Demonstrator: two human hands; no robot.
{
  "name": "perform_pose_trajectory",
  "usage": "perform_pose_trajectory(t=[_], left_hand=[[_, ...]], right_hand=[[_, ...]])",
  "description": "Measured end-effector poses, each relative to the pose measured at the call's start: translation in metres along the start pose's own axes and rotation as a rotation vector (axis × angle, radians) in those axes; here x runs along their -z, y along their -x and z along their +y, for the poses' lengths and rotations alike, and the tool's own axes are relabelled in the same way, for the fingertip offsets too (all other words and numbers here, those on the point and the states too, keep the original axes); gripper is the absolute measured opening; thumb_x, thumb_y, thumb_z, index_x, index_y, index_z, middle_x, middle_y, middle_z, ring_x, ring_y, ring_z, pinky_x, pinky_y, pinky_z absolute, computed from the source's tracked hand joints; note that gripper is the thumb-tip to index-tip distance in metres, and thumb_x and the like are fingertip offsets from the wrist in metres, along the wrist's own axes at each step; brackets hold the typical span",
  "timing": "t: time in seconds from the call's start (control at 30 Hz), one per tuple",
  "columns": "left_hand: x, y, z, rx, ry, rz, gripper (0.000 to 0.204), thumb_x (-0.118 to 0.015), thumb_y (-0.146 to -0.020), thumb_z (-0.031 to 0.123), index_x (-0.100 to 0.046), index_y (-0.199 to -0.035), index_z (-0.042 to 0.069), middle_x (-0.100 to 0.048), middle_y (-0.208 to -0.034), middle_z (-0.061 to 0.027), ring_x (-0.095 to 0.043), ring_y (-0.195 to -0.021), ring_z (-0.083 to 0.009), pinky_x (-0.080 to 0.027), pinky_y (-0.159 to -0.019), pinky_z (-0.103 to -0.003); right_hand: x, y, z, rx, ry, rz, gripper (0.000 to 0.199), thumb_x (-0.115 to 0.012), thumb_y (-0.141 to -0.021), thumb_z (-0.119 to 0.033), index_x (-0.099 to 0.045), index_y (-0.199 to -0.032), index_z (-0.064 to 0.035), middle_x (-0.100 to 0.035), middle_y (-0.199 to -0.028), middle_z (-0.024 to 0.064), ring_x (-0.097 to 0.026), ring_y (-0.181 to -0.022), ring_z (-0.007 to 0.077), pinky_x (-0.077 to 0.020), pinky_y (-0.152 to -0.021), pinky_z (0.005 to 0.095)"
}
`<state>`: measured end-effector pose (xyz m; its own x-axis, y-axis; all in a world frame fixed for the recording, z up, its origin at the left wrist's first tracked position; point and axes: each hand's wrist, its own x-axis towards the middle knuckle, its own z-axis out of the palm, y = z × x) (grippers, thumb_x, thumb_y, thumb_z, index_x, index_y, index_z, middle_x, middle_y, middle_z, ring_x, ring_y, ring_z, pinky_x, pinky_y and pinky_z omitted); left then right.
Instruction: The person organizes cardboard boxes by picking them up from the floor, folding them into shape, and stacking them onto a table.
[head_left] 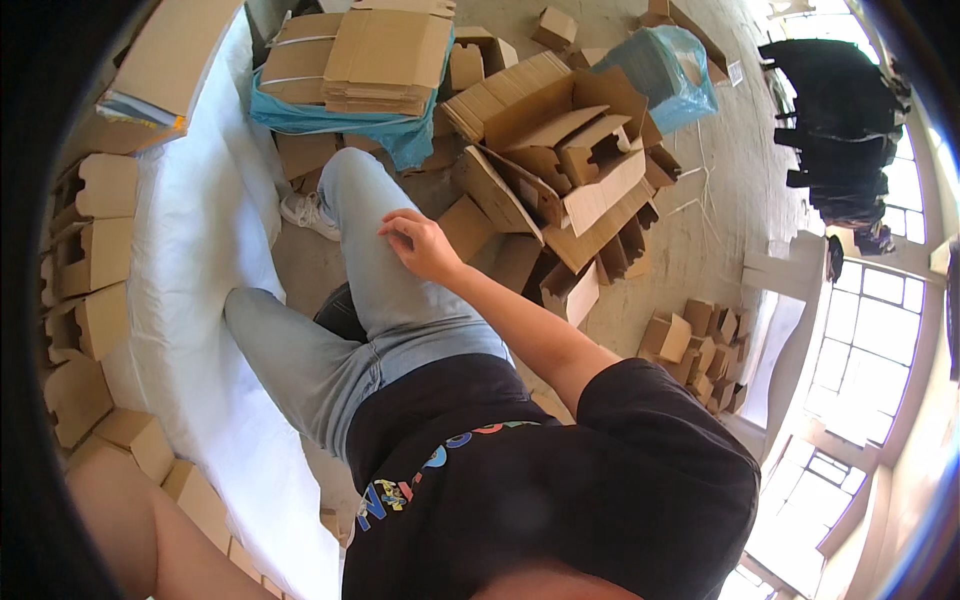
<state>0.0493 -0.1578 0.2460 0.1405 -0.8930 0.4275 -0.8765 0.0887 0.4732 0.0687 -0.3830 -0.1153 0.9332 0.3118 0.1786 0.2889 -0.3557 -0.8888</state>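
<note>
My right hand (425,247) hovers over or rests on my right thigh, in pale blue jeans (375,270); touching or apart I cannot tell. Its fingers are loosely bent with gaps between them, and nothing shows in them. Of my left arm (165,540) only a part shows at the lower left; the left hand lies outside the picture. Close to my left leg runs a long surface under a white sheet (185,240). Beyond its far side stand several small open cardboard boxes (100,255) in a row.
Ahead, flattened cartons (385,60) lie stacked on blue plastic (290,118). To their right is a heap of opened cardboard (560,170), with a plastic-wrapped bundle (660,80) behind. More small boxes (700,350) are piled at the right. Dark garments (835,110) hang near the windows.
</note>
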Motion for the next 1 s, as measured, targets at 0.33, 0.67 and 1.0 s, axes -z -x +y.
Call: perform_pose_trajectory(t=[0.33,0.67,1.0], left_hand=[[-0.002,-0.025,-0.018,-0.048,0.074,-0.084,0.045,-0.045,-0.09,0.037,-0.046,-0.119,0.002,-0.045,-0.114,-0.0101,-0.045,-0.106,-0.0234,-0.036,-0.094,-0.04],[-0.008,-0.047,-0.022,-0.041,0.125,-0.135,0.045,-0.046,-0.089,0.035,-0.046,-0.118,0.001,-0.045,-0.11,-0.0101,-0.045,-0.103,-0.0229,-0.037,-0.092,-0.039],[-0.01,-0.053,-0.019,-0.02,0.139,-0.141,0.045,-0.048,-0.088,0.033,-0.046,-0.117,-0.001,-0.045,-0.106,-0.0101,-0.045,-0.1,-0.0223,-0.037,-0.091,-0.039]], right_hand=[[0.009,0.021,0.006,-0.04,-0.028,0.102,0.016,-0.057,-0.079,0.006,-0.064,-0.09,-0.0029,-0.062,-0.103,0.0087,-0.064,-0.082,0.0247,-0.0508,-0.07,0.0312],[0.023,0.036,-0.001,-0.118,-0.075,0.155,0.015,-0.056,-0.078,0.005,-0.064,-0.089,-0.003,-0.062,-0.101,0.0092,-0.062,-0.087,0.029,-0.0499,-0.075,0.0346],[0.019,0.041,-0.005,-0.125,-0.072,0.12,0.014,-0.055,-0.08,0.002,-0.063,-0.089,-0.0038,-0.061,-0.103,0.0094,-0.06,-0.092,0.0306,-0.0489,-0.08,0.0369]])
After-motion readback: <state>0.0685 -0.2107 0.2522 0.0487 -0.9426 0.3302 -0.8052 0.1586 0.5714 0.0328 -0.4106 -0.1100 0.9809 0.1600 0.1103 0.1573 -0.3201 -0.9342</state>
